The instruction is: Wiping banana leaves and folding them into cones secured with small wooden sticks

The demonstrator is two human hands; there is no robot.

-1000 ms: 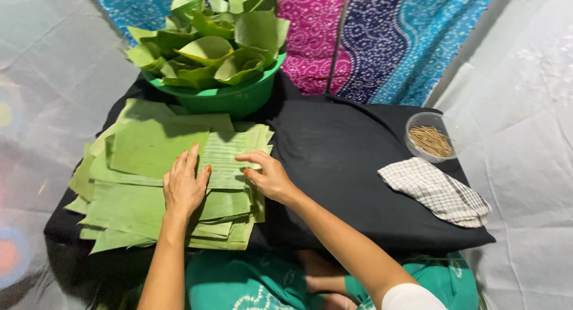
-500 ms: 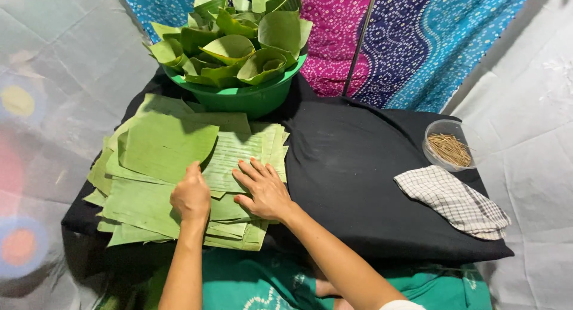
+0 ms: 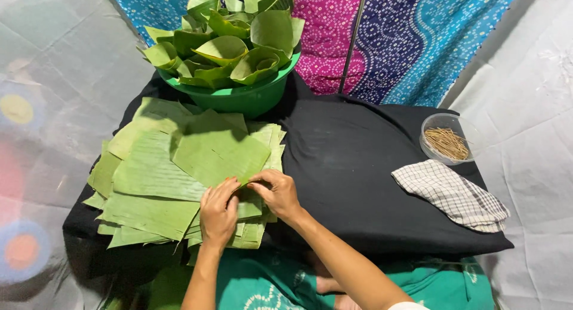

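Now both hands meet at the near corner of the top leaf piece (image 3: 218, 149), which lies on the leaf stack (image 3: 149, 196) covering the left part of the black cushion (image 3: 358, 166). Left hand (image 3: 218, 211) lies knuckles up, fingertips narrowed onto the leaf edge, seemingly pinching it. Right hand (image 3: 276, 192) sits just right of it, fingers curled narrow on the same edge; whether the thumb is under the leaf cannot be told. The two hands touch or nearly touch.

Green basin (image 3: 245, 98) stands at the cushion's far edge, just beyond the stack, heaped with folded leaf cups (image 3: 227, 47). Clear bowl of thin sticks (image 3: 446, 141) sits at the cushion's right far corner, well apart from the hands; checked cloth (image 3: 450, 193) lies just in front of that bowl.

Judgement: the step looks like separating or starting a fold on the top piece. Doing it well calls for pinching one layer only, lifting along the ribs so it does not split, and keeping the pieces underneath flat and still.
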